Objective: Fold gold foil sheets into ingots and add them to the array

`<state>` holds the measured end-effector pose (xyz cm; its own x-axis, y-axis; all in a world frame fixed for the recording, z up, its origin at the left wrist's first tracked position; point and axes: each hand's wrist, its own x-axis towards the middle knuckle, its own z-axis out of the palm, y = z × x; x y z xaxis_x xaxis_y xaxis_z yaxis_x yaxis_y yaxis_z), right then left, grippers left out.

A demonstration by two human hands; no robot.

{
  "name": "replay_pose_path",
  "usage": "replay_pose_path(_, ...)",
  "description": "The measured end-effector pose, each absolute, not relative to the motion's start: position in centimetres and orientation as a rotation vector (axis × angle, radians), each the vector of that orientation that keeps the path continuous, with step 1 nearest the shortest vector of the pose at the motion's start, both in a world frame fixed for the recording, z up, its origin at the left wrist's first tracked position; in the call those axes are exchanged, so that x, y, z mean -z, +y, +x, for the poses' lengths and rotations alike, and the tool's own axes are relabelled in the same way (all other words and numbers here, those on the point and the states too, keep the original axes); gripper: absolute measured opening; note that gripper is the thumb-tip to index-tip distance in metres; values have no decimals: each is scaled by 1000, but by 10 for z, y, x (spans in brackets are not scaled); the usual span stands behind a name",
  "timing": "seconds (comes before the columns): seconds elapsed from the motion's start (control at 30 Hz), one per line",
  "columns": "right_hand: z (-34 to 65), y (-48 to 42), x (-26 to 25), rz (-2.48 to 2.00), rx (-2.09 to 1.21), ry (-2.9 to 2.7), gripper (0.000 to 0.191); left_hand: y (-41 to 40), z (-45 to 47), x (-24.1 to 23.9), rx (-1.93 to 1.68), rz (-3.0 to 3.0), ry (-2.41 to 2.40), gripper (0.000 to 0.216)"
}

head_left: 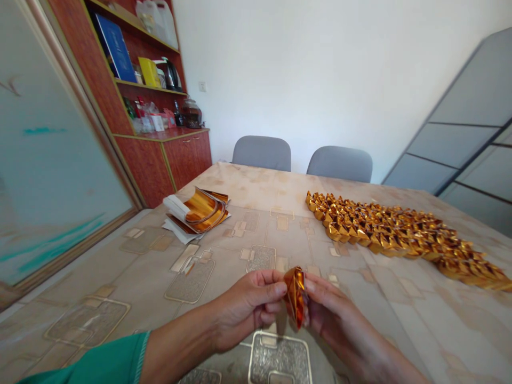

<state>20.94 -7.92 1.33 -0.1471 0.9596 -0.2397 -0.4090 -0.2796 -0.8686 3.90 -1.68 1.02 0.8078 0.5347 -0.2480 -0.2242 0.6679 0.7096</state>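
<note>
My left hand and my right hand meet over the near middle of the table. Both pinch a small folded piece of gold foil paper, held upright between the fingertips of the two hands. The fingers of each hand are closed on it. To the far left lies a stack of flat gold foil sheets, curled at the edges. On the right a long spread of several finished gold paper folds runs in rows toward the table's right edge.
Two grey chairs stand at the far side of the table. A red wooden cabinet with shelves of bottles, books and a kettle stands at the back left. A glass panel fills the left, grey panels lean at the right.
</note>
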Motion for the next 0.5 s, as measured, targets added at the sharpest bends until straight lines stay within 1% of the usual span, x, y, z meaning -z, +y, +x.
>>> replay_pose_path(0.13,210,-81,-14,-1000,-1697,-791,35,-18,38,-13,-390,672,430,38)
replay_pose_path(0.23,210,-80,-13,-1012,-1643,-873,36,-19,37,-15,-360,659,406,38)
replay_pose_path(0.37,209,-78,-11,-950,-1537,-940,32,-20,38,-13,-361,621,415,31)
replay_pose_path(0.5,209,-77,-9,-899,-1506,-942,34,-20,38,-10,-360,585,398,25)
